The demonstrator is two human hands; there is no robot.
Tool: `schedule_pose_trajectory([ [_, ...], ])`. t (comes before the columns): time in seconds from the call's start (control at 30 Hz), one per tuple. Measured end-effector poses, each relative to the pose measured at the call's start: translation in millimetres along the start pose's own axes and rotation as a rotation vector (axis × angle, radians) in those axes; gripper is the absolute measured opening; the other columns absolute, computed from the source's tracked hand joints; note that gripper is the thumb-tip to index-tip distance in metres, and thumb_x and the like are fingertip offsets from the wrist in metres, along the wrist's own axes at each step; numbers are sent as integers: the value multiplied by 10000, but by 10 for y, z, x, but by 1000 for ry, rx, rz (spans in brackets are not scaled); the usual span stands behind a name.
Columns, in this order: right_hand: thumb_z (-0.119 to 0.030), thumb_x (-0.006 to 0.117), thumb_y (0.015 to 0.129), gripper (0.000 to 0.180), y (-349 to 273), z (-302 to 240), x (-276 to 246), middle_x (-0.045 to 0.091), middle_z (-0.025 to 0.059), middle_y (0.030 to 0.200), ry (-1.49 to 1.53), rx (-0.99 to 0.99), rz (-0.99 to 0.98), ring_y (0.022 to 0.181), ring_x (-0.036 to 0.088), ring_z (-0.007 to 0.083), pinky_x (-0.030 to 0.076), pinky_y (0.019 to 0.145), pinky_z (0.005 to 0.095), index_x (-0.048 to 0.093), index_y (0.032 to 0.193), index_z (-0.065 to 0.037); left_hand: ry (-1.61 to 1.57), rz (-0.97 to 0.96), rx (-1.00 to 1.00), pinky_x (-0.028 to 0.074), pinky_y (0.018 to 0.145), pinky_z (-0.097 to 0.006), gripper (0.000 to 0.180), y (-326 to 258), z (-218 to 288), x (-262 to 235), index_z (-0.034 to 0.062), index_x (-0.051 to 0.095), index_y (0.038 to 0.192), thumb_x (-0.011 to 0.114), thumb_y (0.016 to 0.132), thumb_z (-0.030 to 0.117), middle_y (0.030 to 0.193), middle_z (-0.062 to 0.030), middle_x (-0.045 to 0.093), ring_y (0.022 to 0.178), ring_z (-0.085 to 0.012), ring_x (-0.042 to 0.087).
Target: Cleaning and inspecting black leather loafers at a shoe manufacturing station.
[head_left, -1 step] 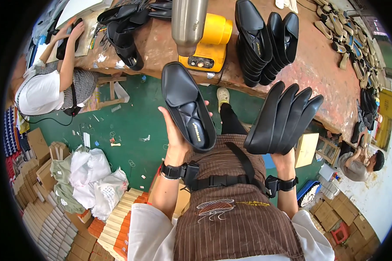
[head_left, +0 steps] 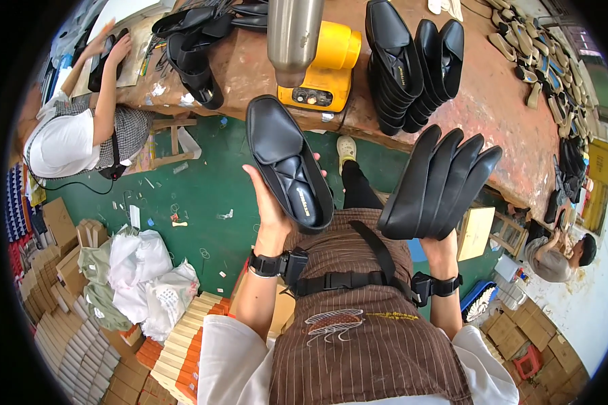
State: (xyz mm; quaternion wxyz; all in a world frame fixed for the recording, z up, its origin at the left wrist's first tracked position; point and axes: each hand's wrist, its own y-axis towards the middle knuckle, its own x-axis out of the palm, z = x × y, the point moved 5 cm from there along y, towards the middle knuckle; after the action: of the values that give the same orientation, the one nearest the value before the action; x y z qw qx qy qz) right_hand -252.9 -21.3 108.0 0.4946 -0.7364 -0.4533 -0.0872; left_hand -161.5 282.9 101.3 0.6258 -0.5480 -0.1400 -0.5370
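My left hand [head_left: 269, 202] grips a black leather loafer [head_left: 277, 138] around its sides, opening up, toe pointing away from me. The quilted inside and the pale label on the insole show. On the right, a nested stack of several black shoes [head_left: 436, 189] rests tilted in my right hand [head_left: 439, 250]; most of its fingers are hidden under the shoes. Both hands are above my brown striped apron [head_left: 358, 337], apart from each other. Past them on the workbench [head_left: 236, 67] stand more stacked black loafers [head_left: 395, 74].
A yellow machine with a metal nozzle [head_left: 294, 40] stands at the bench edge. Loose black shoes [head_left: 192, 71] lie left of it, and beige shoes [head_left: 537, 54] pile up far right. One co-worker [head_left: 67, 138] works at left, another person [head_left: 557, 253] sits at right. White sacks [head_left: 148, 270] and boxes lie at lower left.
My left hand has shifted slightly to the left with the loafer. The stack in my right hand is nearly unmoved. The left co-worker's farther hand has lifted a little.
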Motion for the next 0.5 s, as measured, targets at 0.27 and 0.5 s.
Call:
schedule_pose_trajectory([
  [0.27, -70, 490, 941, 330, 136, 21, 400, 564, 110, 1253, -249, -46, 33, 1111, 570, 228, 476, 936, 363, 504, 1265, -13, 585, -20, 143, 264, 1114, -354, 830, -118, -458, -48, 14, 264, 1455, 137, 940, 652, 1442, -129, 381, 1306, -230, 385],
  [0.5, 3, 530, 925, 517, -189, -231, 572, 477, 89, 1369, -633, -6, 12, 1245, 456, 194, 362, 1038, 314, 374, 1416, -49, 845, -312, 444, 260, 1078, -358, 881, 44, -432, 828, -83, 280, 1357, 357, 909, 671, 1402, -233, 354, 1302, -278, 358],
])
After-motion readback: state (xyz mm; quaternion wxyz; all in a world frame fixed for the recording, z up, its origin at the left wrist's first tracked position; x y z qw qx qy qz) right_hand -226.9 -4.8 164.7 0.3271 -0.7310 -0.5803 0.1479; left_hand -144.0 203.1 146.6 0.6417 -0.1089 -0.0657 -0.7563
